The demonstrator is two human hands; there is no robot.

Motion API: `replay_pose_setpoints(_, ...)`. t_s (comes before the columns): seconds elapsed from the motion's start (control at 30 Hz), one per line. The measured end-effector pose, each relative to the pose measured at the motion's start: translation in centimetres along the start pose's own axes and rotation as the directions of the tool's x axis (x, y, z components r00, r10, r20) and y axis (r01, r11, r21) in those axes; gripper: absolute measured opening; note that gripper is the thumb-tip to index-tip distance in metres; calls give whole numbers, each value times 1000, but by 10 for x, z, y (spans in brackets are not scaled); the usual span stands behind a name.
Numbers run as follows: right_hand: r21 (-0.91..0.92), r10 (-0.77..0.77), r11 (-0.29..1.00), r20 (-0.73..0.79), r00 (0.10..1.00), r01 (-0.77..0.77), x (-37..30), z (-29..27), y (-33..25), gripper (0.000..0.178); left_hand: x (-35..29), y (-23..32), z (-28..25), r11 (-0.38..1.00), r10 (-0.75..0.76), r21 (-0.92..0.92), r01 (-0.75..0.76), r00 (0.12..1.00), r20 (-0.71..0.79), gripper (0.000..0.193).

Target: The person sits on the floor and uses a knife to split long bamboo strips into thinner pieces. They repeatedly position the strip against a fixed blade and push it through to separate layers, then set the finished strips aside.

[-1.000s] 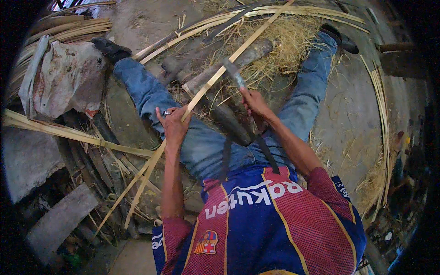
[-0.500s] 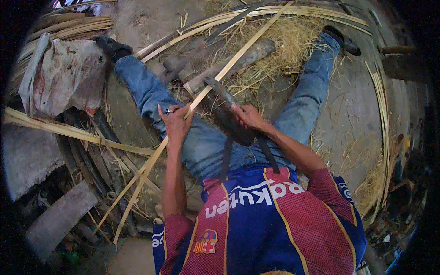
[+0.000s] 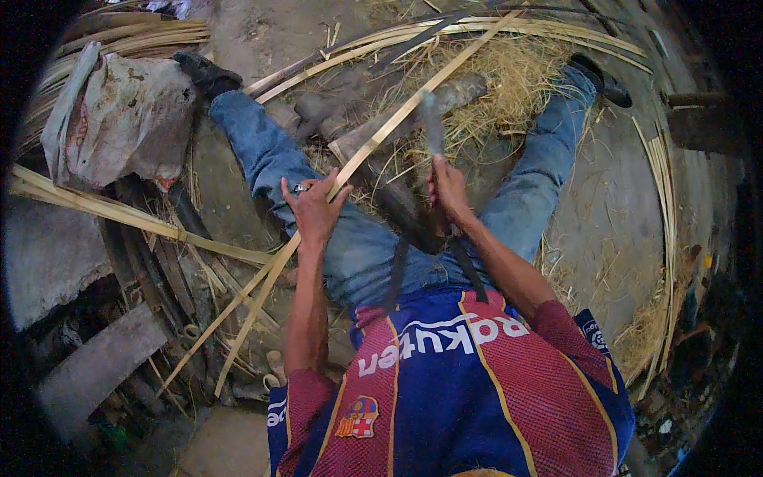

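A long pale bamboo strip (image 3: 397, 118) runs slantwise from the far right, over the end of a wooden block (image 3: 342, 147), to the near left. My left hand (image 3: 314, 213) grips it just this side of the block, thumb and fingers on either side and one finger sticking out. In my right hand (image 3: 450, 191) is a knife (image 3: 432, 123), its blade pointing away from me and smeared by motion. The blade stands right of the strip, apart from it as far as I can see. The knife's handle is mostly hidden in my fist.
Curly shavings (image 3: 520, 83) lie heaped beyond the block, between my outstretched legs (image 3: 532, 175). Long split strips (image 3: 664, 215) curve along the right side, and more strips (image 3: 143, 219) lie at the left. A crumpled whitish sack (image 3: 127, 119) sits by my left foot.
The knife has come off the strip, swinging up and to the right, its blade now pointing away from me. My left hand keeps its hold on the strip, its fingers slightly more spread.
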State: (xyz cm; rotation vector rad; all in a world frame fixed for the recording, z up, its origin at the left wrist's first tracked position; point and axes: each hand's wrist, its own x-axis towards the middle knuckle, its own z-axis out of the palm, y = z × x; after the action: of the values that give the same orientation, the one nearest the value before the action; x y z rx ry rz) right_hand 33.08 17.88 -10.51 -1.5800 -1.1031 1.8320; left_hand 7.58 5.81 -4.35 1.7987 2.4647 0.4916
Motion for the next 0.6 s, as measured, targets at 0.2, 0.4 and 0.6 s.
replay_pose_setpoints(0.2,-68,8,997,-271,963,-28,30,-43,21,52,3,16,-4,990,142,36,-138,982,-125,31)
replay_pose_setpoints(0.4,-332,-181,940,-279,943,82,69,-55,73,39,6,35,-14,990,118,-45,-136,955,-272,13)
replay_pose_setpoints(0.6,-590,-231,803,-189,954,78,71,-66,76,49,9,75,-34,661,-240,-750,14,951,-194,8)
